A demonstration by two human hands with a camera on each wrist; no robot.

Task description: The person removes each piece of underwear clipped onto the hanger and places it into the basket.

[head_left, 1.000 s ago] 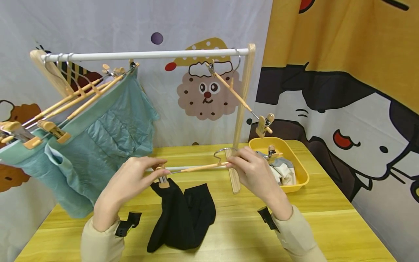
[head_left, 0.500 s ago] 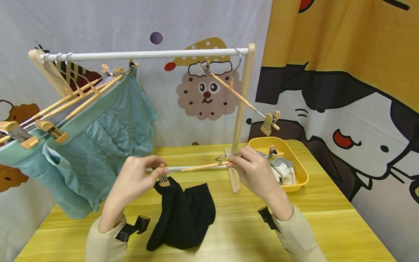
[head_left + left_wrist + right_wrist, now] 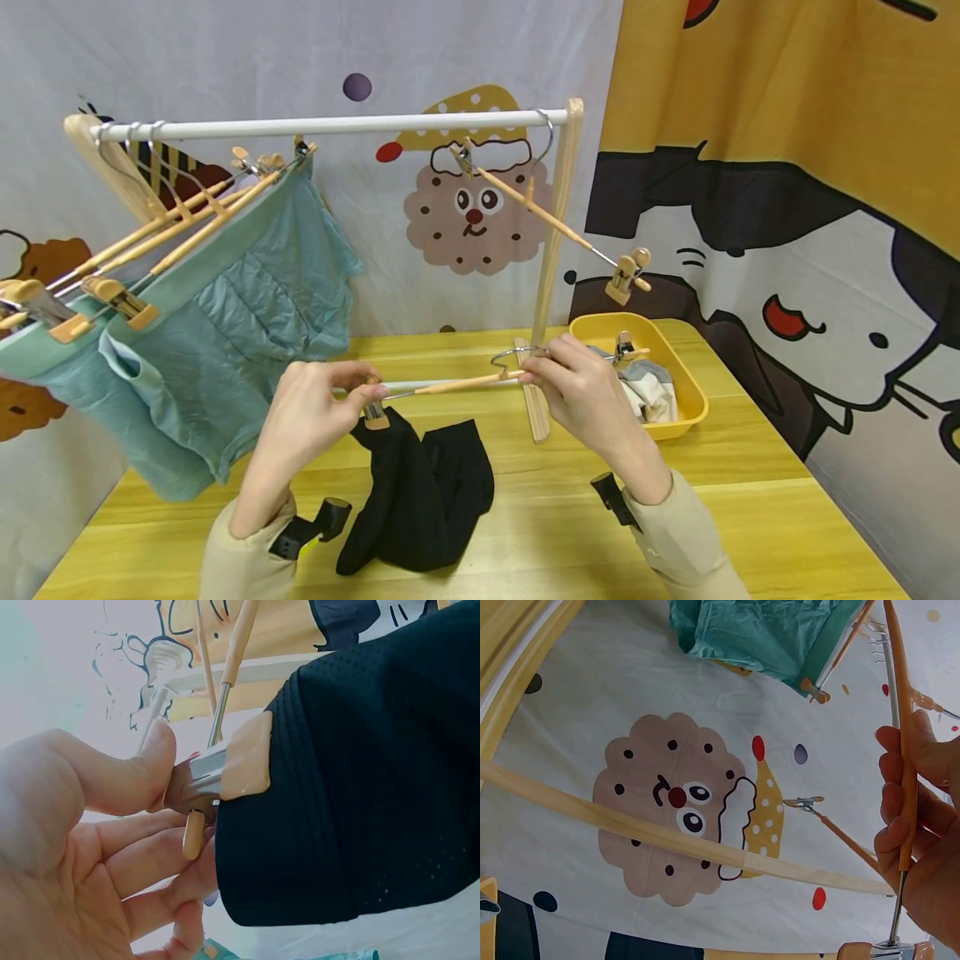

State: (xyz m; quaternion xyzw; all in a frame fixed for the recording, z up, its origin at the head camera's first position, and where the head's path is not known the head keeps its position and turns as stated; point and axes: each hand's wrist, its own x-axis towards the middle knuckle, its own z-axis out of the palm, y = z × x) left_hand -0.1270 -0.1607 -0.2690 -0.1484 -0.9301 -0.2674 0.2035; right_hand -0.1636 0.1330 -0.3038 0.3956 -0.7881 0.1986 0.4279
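In the head view my left hand (image 3: 318,417) pinches the left clip (image 3: 376,415) of a wooden clip hanger (image 3: 461,383). The clip's pad sits over the edge of a black garment (image 3: 416,500), its kind unclear. In the left wrist view the thumb presses the clip (image 3: 202,774), and the black garment (image 3: 360,780) hangs beside the fingers. My right hand (image 3: 588,400) grips the hanger's bar right of its metal hook (image 3: 510,356). The bar (image 3: 906,772) runs through the curled fingers in the right wrist view. The hanger's right clip (image 3: 625,348) has no cloth in it.
A rack with a white rail (image 3: 330,126) stands behind the hands. Teal shorts (image 3: 247,308) hang from hangers at its left. Another clip hanger (image 3: 543,214) hangs without cloth at its right. A yellow basket (image 3: 686,392) with folded clothes stands at the table's (image 3: 750,500) back right.
My left wrist has shifted slightly right and turned, with the fingers staying at the clip. The held hanger's hook tipped down, then rose a little. The bare hanger on the rail has swung slightly.
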